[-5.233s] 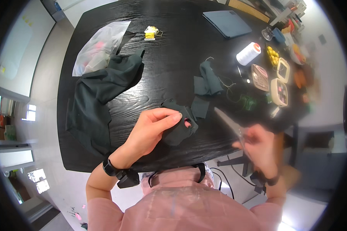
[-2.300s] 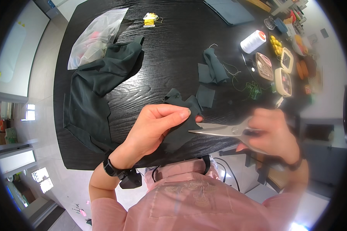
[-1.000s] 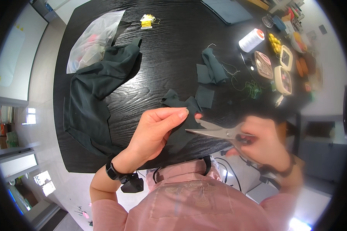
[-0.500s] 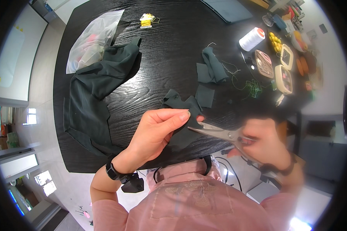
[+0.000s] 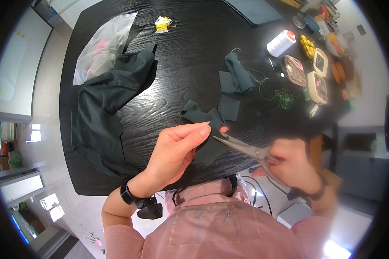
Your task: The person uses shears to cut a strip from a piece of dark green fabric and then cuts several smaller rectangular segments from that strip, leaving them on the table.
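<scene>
Near the table's front edge, my left hand [image 5: 179, 144] pinches a piece of dark green fabric [image 5: 209, 152] between thumb and fingers. Part of the cloth hangs below the fingertips and part spreads beyond them on the table. My right hand [image 5: 291, 160] grips a pair of metal scissors [image 5: 246, 148] by the handles. Their blades point left, slightly parted, with the tips at the cloth beside my left fingertips. Whether the blades have fabric between them is hard to make out. A small square scrap [image 5: 229, 108] of the same fabric lies just beyond the held piece.
Large dark green cloth [image 5: 101, 99] lies left, by a clear plastic bag [image 5: 106, 47]. Beyond are yellow thread on a card [image 5: 162, 24] and a folded fabric piece [image 5: 237, 75]. At right sit a white thread spool [image 5: 282, 43], tangled green thread [image 5: 284, 98] and an opened sewing case [image 5: 317, 88].
The scissors have shifted slightly, and their blades look closer together than before. My left hand keeps its pinch on the fabric, almost in the same place.
</scene>
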A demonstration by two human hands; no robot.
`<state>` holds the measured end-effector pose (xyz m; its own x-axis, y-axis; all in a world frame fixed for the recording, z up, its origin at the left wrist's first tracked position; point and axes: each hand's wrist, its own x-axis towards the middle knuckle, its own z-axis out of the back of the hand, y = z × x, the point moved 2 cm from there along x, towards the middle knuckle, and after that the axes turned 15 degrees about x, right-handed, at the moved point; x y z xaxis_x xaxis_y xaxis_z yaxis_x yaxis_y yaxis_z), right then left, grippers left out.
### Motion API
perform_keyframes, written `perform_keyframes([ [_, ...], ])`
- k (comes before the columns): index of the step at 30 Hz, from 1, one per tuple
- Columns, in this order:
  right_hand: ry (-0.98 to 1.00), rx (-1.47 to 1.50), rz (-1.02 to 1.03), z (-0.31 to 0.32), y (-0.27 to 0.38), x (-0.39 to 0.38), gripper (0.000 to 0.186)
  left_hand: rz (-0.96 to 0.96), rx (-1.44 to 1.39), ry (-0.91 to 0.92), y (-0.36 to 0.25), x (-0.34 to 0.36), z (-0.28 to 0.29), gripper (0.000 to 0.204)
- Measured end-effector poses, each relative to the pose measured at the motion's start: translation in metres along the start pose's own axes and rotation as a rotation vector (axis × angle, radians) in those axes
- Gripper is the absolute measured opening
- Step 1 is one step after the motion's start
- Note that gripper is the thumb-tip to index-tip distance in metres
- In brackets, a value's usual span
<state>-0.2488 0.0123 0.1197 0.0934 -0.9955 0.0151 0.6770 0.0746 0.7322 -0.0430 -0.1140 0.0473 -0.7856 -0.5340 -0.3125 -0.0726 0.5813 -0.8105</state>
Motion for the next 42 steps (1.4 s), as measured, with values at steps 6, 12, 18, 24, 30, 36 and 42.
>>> perform_keyframes([
  [6,0.03,-0.044,0.078,-0.006,-0.002,-0.003,0.045,0.043,0.007,0.01,0.002,0.001,0.0,0.034],
  [12,-0.065,0.024,-0.017,-0.011,-0.01,-0.008,0.05,0.055,-0.128,-0.007,0.006,0.001,-0.004,0.029],
  [18,-0.189,0.042,-0.032,-0.012,-0.002,0.0,0.049,0.046,-0.106,-0.098,0.01,0.002,-0.003,0.035],
  [24,-0.16,-0.07,0.023,-0.016,-0.001,0.003,0.046,0.005,-0.129,-0.089,0.014,0.003,-0.003,0.04],
  [30,-0.296,0.004,-0.069,-0.024,-0.006,0.003,0.042,0.032,-0.263,-0.086,0.012,0.005,-0.008,0.043],
  [36,-0.124,0.038,-0.128,-0.007,-0.011,-0.003,0.039,0.037,-0.166,-0.032,0.009,0.005,-0.001,0.04],
  [42,0.26,0.637,-0.665,0.005,-0.018,-0.011,0.025,0.036,0.101,0.107,0.0,0.01,0.012,0.027],
])
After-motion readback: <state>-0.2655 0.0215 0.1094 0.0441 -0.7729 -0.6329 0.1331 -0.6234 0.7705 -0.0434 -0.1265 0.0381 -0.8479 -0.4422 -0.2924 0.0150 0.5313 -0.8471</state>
